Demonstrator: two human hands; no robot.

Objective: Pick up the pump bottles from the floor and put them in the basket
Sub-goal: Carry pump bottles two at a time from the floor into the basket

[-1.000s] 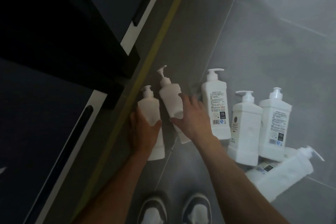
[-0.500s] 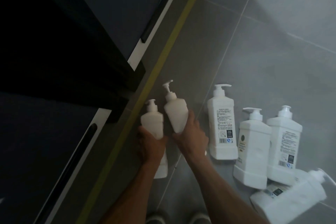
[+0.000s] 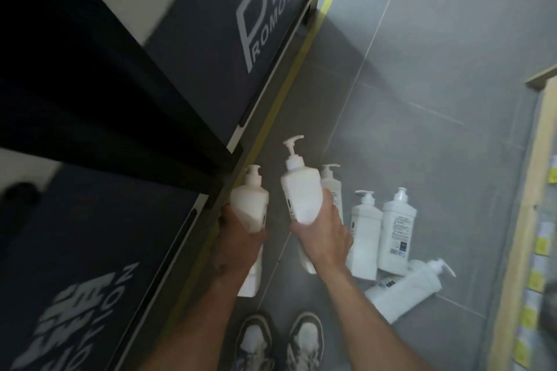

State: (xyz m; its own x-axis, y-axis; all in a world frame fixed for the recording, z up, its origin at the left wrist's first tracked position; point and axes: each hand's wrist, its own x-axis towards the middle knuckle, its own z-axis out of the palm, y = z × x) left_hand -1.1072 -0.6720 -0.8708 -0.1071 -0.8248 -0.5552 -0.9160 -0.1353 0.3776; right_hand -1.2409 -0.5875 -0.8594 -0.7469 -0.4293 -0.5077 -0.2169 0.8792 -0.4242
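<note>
So far we have two pump bottles in hand and none stowed. Our left hand is wrapped around one bottle at lower centre, and our right hand is clamped on a second bottle just beside it. Four more bottles remain on the grey floor at lower right, one of them tipped over. No basket shows that we can be sure of, so most of the job, we judge, is left.
</note>
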